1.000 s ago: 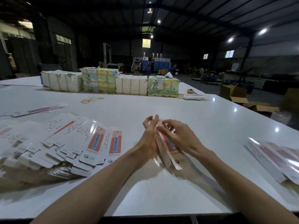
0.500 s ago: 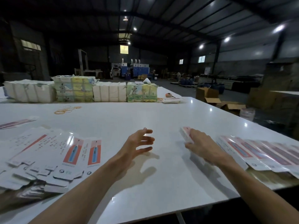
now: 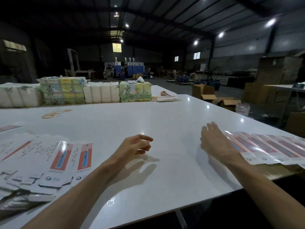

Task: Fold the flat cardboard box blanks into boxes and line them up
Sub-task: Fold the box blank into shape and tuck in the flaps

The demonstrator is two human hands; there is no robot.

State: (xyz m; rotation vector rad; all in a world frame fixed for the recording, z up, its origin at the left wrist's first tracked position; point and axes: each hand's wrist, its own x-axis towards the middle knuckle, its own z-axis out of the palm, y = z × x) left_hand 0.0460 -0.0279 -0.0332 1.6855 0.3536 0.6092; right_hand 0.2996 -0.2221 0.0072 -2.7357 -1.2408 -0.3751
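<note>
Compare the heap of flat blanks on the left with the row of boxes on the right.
The flat blanks are wide sheets showing white text panels and tabs; the row of boxes shows narrow strips. The blanks fan out in a loose heap; the boxes overlap in an even line. The right hand lies at the row's end; no hand is at the blanks. Both carry reddish panels.

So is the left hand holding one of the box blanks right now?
No, the left hand is empty, its fingers loosely curled, and the flat blanks lie apart from it.
</note>
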